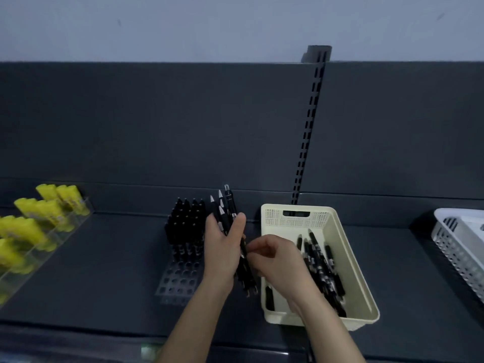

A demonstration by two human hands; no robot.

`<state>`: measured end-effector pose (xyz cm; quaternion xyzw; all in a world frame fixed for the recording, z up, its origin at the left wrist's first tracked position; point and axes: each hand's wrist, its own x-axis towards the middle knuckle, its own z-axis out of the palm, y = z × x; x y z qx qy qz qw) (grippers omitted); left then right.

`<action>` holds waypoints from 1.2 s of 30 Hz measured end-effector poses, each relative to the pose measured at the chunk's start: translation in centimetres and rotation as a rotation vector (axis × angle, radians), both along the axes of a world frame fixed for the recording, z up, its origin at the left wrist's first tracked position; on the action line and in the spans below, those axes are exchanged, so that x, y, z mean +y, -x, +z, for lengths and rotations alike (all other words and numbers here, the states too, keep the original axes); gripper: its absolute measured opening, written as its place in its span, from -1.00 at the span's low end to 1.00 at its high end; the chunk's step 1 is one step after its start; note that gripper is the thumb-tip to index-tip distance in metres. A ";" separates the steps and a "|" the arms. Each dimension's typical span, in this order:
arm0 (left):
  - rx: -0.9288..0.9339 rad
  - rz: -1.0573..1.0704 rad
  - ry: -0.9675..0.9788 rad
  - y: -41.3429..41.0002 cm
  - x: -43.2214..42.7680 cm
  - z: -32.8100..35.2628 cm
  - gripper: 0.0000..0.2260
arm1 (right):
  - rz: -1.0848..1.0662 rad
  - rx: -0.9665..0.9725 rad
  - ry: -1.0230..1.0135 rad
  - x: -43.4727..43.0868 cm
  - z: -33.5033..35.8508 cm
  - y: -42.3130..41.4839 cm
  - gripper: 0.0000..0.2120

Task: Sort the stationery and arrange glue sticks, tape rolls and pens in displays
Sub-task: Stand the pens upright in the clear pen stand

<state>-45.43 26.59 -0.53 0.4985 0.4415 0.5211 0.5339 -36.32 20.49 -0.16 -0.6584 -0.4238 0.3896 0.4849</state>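
Note:
My left hand point(222, 247) grips a bundle of several black pens point(227, 210) upright, tips pointing up, between a clear pen stand and a cream basket. My right hand point(275, 260) touches the lower part of that bundle with its fingertips pinched on one pen. The clear pen stand point(175, 281) holds several black pens point(186, 224) in its back rows; its front holes are bare. The cream basket point(348, 260) to the right holds several more loose black pens point(322, 271). Yellow glue sticks point(39, 218) stand in a clear tiered display at the left.
Everything rests on a dark grey shelf point(104, 271) with a dark back panel and a slotted upright point(306, 142). A white perforated basket point(461, 244) sits at the far right edge. The shelf's front lip runs along the bottom.

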 end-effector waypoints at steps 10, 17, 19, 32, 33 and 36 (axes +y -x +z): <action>0.365 -0.248 -0.241 10.3 2.9 -0.1 -0.76 | -0.117 0.165 -0.152 6.0 2.1 7.6 -0.89; 0.210 -0.224 -0.172 14.4 4.4 -1.1 -0.84 | -0.272 0.148 -0.227 7.3 1.5 11.1 -0.76; 0.127 -0.161 -0.064 15.6 4.9 -1.7 -0.92 | -0.390 0.227 -0.322 7.2 1.5 11.7 -0.83; -0.535 -0.025 0.762 18.6 7.8 -4.7 -0.88 | -0.463 -0.296 -0.245 6.9 -2.4 14.1 -0.98; -0.563 -0.005 0.786 18.6 7.8 -4.8 -0.89 | -0.437 -0.308 -0.244 7.2 -2.4 14.2 -0.98; -0.598 0.031 0.803 19.0 7.9 -5.2 -0.93 | -0.364 -0.338 -0.234 7.9 -2.3 14.6 -0.95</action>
